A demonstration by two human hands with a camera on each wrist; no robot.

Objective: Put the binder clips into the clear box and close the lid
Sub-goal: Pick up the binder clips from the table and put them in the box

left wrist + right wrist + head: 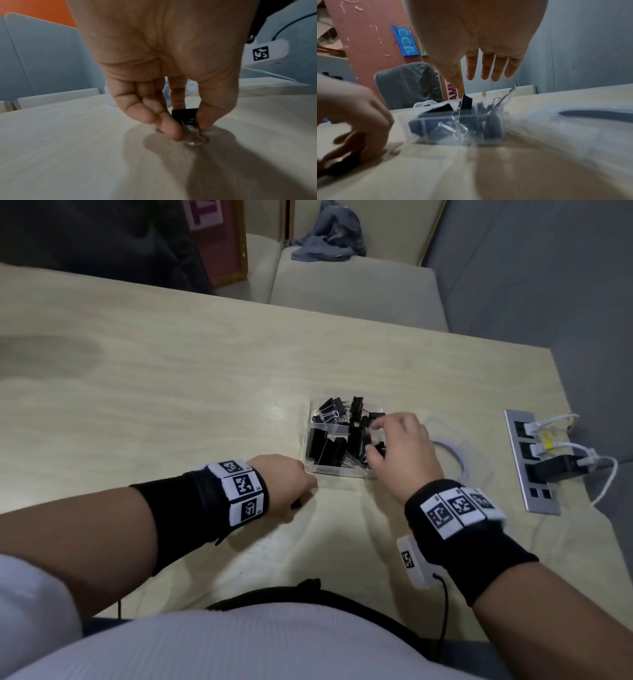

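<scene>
A clear box (337,471) stands open on the pale wooden table, holding several black binder clips (329,448). My right hand (374,440) hovers over the box's right side with its fingers (488,70) straight and spread, holding nothing. A black clip (467,102) sticks up out of the box (426,139) just beneath the thumb. My left hand (305,498) is down on the table at the box's near left corner. Its thumb and fingers (169,129) pinch one black binder clip (184,115), whose wire handle touches the table. The clear lid (457,455) lies to the right of the box.
A metal socket panel (532,474) with white cables and a black plug is set into the table near its right edge. Beige cushions (356,292) with a grey cloth (329,234) lie beyond the far edge. My torso is close to the near edge.
</scene>
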